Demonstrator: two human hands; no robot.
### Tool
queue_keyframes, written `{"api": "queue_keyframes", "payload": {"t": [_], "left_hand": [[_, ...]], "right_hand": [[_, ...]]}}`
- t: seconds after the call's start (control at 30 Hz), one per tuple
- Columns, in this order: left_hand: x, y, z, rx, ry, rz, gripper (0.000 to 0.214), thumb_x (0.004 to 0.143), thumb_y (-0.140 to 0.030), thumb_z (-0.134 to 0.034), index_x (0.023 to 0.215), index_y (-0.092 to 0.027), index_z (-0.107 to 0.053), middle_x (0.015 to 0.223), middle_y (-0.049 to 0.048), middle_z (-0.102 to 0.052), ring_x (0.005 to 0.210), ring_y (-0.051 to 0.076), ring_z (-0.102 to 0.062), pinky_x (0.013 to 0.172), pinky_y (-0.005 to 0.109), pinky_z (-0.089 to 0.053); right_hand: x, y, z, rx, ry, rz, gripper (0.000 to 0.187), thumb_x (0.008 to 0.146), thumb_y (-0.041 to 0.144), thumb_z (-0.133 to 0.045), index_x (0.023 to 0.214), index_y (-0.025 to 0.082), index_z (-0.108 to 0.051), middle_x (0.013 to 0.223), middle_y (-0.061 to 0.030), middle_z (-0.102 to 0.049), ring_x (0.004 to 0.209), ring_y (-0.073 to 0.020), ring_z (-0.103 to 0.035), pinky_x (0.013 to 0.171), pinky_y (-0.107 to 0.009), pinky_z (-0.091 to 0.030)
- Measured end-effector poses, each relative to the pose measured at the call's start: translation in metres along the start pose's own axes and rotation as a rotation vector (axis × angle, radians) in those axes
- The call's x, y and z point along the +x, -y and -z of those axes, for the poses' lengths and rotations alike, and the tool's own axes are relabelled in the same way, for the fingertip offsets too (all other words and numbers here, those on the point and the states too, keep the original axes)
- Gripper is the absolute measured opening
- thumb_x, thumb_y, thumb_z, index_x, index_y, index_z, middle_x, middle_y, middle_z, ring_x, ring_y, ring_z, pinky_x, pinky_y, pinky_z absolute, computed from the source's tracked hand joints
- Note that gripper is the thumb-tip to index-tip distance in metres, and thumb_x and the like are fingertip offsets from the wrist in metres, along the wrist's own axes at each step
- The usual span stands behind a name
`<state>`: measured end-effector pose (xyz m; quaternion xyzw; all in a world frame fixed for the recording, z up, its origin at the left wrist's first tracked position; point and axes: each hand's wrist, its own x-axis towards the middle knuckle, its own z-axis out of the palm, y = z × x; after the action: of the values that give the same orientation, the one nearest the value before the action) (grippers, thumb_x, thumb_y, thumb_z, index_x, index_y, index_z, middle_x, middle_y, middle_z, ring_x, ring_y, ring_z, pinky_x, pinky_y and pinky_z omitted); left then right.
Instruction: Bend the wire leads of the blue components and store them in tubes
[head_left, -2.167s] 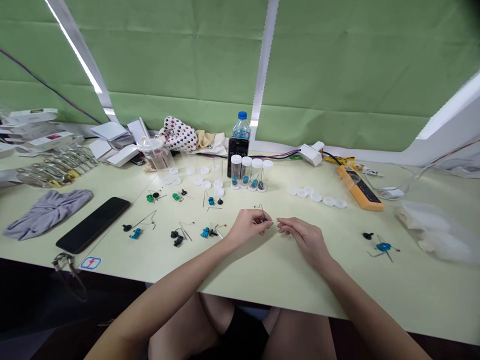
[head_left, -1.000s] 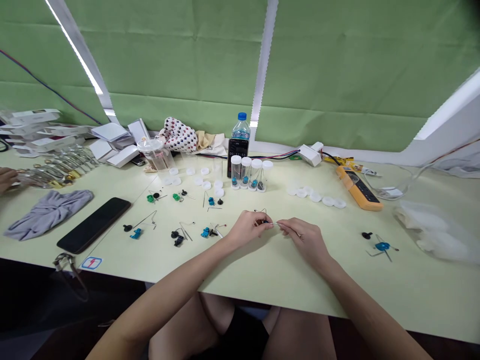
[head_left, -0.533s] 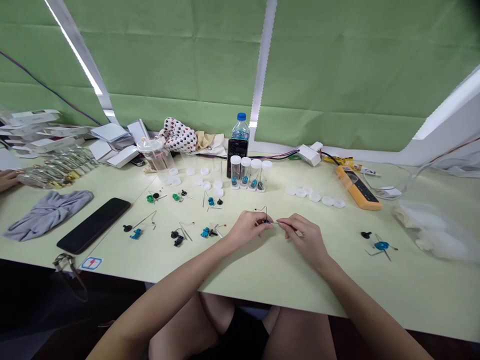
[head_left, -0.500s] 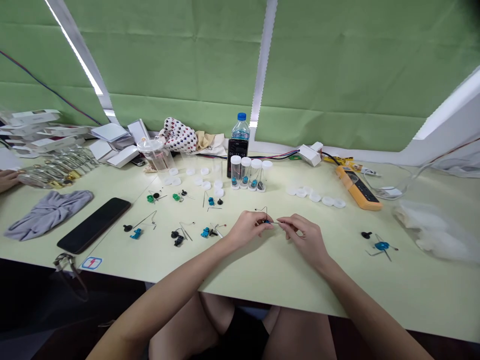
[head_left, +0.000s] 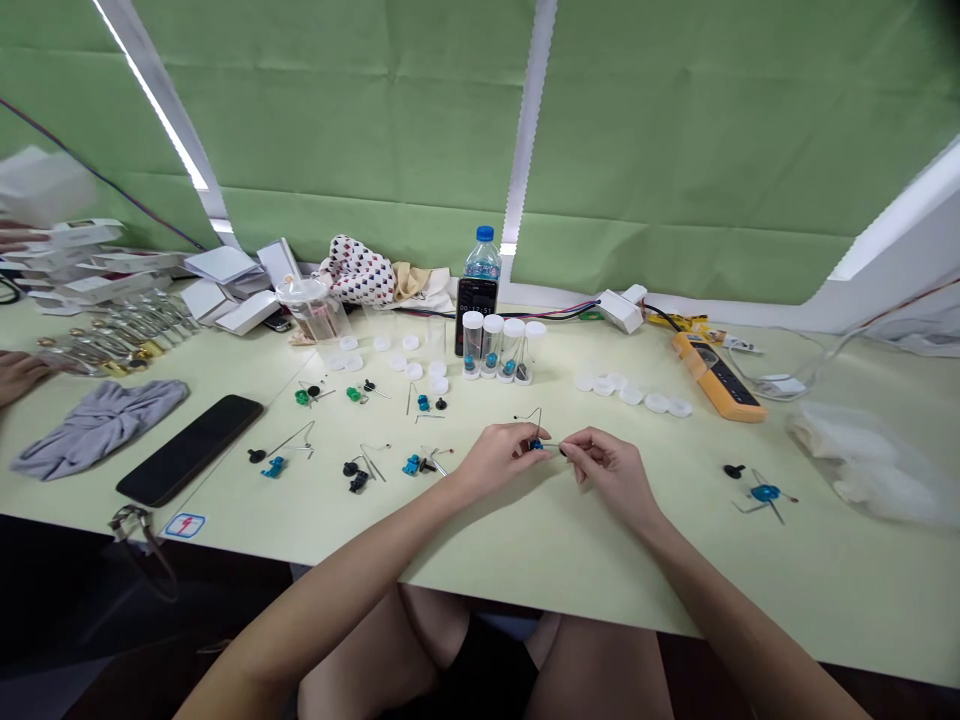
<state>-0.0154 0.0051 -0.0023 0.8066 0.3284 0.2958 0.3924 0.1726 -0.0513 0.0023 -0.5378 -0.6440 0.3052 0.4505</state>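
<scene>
My left hand [head_left: 495,460] is closed in a pinch on a small blue plastic part [head_left: 536,445], from which a thin bent wire [head_left: 539,420] sticks up. From that part a thin metal rod [head_left: 552,446] points toward my right hand [head_left: 611,470]. The right thumb and forefinger pinch a small black piece [head_left: 564,450] at the rod's far end; whether the two are joined I cannot tell. Left of my hands lie small sets of a blue part [head_left: 274,467], a black part [head_left: 358,482], green parts [head_left: 354,394] and bent wires. Another blue part [head_left: 765,493] with wires lies to the right.
Capped clear tubes [head_left: 491,347] stand before an upright phone [head_left: 465,300] and a water bottle [head_left: 482,258]. White caps [head_left: 632,396] lie behind my right hand, near a yellow multimeter [head_left: 718,375]. Another person's hand [head_left: 21,376] rests far left, near stacked boxes [head_left: 97,262].
My right hand has moved slightly right, and the black piece now shows at its fingertips. At far left, a blurred white box has appeared above the stack, a person's hand beneath it.
</scene>
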Motion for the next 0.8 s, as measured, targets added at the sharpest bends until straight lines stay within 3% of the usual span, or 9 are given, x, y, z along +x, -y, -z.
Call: {"api": "queue_keyframes", "payload": {"t": [0.13,0.47,0.8], "left_hand": [[0.002,0.002,-0.001,-0.071,0.007,-0.015,0.034,0.078,-0.034,-0.061,0.107,-0.017,-0.061,0.091,0.0047,-0.063,0.082,0.016,-0.059,0.072,0.026,-0.048],[0.001,0.001,0.001,0.017,0.001,-0.027,0.022,0.08,-0.022,-0.056,0.101,-0.018,-0.062,0.091,0.0048,-0.065,0.082,0.016,-0.058,0.077,0.028,-0.046],[0.007,0.012,0.001,-0.474,-0.205,0.133,0.022,0.075,-0.019,-0.061,0.095,-0.017,-0.052,0.09,0.0064,-0.066,0.084,0.016,-0.061,0.079,0.03,-0.046]], "right_hand": [[0.0,-0.001,-0.001,0.013,-0.034,-0.024,0.029,0.082,0.047,-0.056,0.078,0.018,-0.061,0.059,0.0007,-0.057,0.047,-0.0108,-0.051,0.045,-0.024,-0.044],[-0.001,-0.002,-0.002,0.065,0.032,-0.083,0.031,0.083,0.048,-0.055,0.08,0.017,-0.06,0.058,0.0001,-0.057,0.045,-0.0107,-0.05,0.042,-0.023,-0.042],[-0.001,-0.005,-0.002,-0.156,-0.118,0.048,0.023,0.089,0.04,-0.048,0.084,0.02,-0.058,0.071,-0.0012,-0.057,0.057,-0.0127,-0.054,0.054,-0.026,-0.047]]}}
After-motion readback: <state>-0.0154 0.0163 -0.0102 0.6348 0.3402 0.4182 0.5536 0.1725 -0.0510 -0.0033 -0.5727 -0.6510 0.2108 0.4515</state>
